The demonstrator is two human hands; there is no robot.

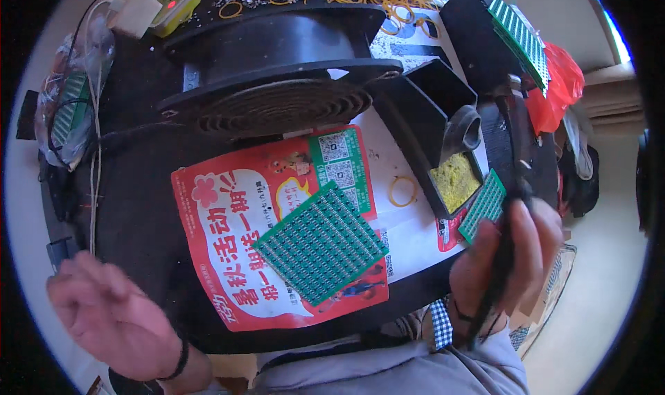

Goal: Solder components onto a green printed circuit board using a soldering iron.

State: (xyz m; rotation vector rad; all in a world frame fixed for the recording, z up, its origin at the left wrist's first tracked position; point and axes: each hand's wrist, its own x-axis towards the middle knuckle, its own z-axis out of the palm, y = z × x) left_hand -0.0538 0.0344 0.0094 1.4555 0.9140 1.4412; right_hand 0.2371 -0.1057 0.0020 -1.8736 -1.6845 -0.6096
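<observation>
A green circuit board panel [322, 242] with rows of small parts lies tilted on a red and white printed sheet [208, 256]. My right hand [509, 263] is wrapped round the black handle of a soldering iron [504, 256], held upright at the table's right edge. Just beside those fingers is a smaller green board [483, 208], partly covered by the hand. My left hand [114, 315] hovers off the near left of the table, fingers loosely bent and apart, holding nothing. A black soldering stand [422, 128] with a yellow sponge [455, 182] stands between the panel and the right hand.
A big black fan [277, 55] blocks the table's back middle. Yellow rubber bands [395, 0] lie behind it. Green boards [519, 41] lean on a black box at the back right, near a red plastic bag [560, 83]. Cables and a bagged bundle [73, 97] line the left edge.
</observation>
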